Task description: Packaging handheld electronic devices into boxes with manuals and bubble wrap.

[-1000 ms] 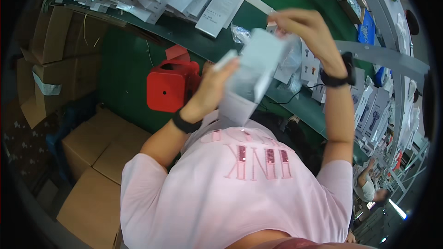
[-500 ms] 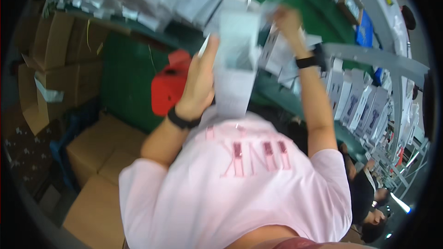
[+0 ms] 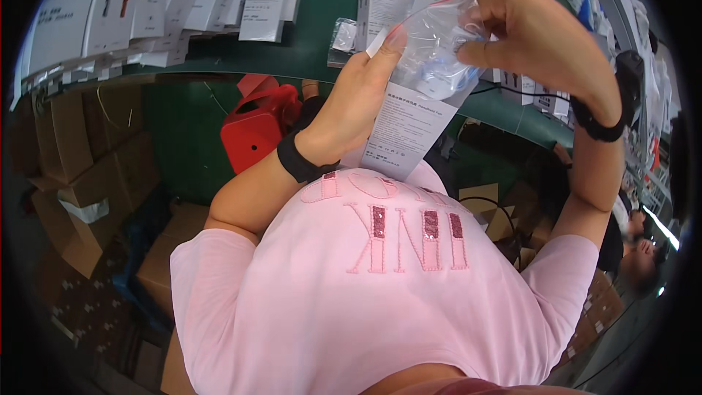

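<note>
A white printed carton [image 3: 406, 130] stands tilted in front of my chest, its top end open. My left hand [image 3: 351, 106] is closed around the carton's left side, thumb up near its mouth. A clear zip bag [image 3: 431, 33] with a red seal line sits at that mouth, its lower part in the opening. Pale bluish contents show through the plastic, but I cannot make out their kind. Above the carton's right side, my right hand [image 3: 523, 36] pinches the bag between thumb and fingers.
Upright white cartons [image 3: 157, 0] line the green bench [image 3: 307, 51] at the far left. A small clear packet [image 3: 344, 35] lies beside more cartons [image 3: 380, 9]. Below the bench are a red plastic stool [image 3: 252, 132] and brown cardboard boxes [image 3: 95, 153]. People sit at the right.
My right hand has come back from the far bench to the carton and now has the clear bag at its mouth. The left hand still grips the carton, now tilted more to the right.
</note>
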`<control>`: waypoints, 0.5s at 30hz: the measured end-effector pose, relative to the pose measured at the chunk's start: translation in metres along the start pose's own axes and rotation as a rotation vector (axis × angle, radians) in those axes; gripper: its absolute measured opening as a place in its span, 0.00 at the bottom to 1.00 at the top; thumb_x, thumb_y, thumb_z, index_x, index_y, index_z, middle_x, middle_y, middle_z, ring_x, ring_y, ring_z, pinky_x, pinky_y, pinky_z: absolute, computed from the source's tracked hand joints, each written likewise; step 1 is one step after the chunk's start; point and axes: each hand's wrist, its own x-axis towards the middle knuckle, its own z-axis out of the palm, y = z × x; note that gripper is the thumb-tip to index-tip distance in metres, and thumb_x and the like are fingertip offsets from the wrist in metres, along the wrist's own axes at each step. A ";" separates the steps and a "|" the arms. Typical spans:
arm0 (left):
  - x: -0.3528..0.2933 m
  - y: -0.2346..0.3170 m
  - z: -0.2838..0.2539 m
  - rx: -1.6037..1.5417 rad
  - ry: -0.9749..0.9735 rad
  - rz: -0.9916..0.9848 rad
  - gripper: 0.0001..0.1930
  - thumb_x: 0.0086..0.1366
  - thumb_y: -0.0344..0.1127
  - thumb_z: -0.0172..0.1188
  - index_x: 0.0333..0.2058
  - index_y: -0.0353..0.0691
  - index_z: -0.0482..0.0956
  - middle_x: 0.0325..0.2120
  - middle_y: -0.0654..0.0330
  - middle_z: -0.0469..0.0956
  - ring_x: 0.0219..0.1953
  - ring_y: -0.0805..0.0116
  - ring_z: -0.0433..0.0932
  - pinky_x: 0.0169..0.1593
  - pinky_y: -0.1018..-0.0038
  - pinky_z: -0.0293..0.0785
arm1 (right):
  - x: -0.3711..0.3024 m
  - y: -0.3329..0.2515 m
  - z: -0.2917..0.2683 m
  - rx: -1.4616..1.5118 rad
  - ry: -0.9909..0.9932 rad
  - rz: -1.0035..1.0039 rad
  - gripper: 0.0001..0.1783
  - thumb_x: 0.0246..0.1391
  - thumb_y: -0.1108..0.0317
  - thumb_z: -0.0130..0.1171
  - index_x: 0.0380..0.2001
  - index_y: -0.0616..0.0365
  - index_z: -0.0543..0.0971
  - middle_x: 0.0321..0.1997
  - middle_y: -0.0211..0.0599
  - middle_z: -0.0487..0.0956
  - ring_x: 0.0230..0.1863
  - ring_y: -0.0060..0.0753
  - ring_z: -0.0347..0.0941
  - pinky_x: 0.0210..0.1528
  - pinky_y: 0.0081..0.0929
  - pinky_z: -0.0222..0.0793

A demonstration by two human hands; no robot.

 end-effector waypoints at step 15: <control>0.018 0.000 0.016 0.121 -0.206 -0.084 0.29 0.72 0.57 0.41 0.51 0.33 0.72 0.45 0.57 0.77 0.46 0.69 0.76 0.51 0.73 0.71 | -0.033 0.024 0.014 0.229 -0.188 -0.344 0.19 0.52 0.66 0.62 0.43 0.68 0.76 0.36 0.48 0.81 0.41 0.43 0.79 0.44 0.33 0.75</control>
